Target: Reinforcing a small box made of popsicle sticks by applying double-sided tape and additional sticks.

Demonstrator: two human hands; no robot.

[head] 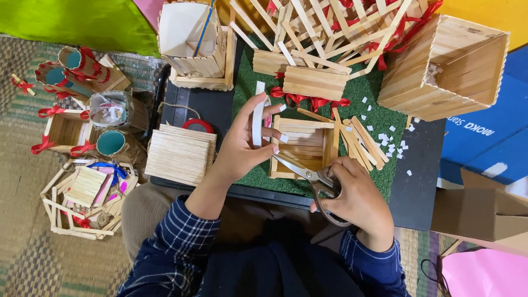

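Far to the left of the left hand (242, 146) lie small ice-cream-stick boxes trimmed with red ribbon (65, 132), and just left of its wrist a flat square panel of pale sticks (179, 155). The left hand pinches a narrow white paper strip (258, 114) upright between thumb and fingers. Right beside it, under the fingertips, sits a shallow open tray built of wooden sticks (305, 144) on green turf matting (250, 77). The right hand (355, 201) grips metal scissors (311, 175), blades pointing toward the strip's lower end. Beyond its knuckles lie white paper scraps (388, 140).
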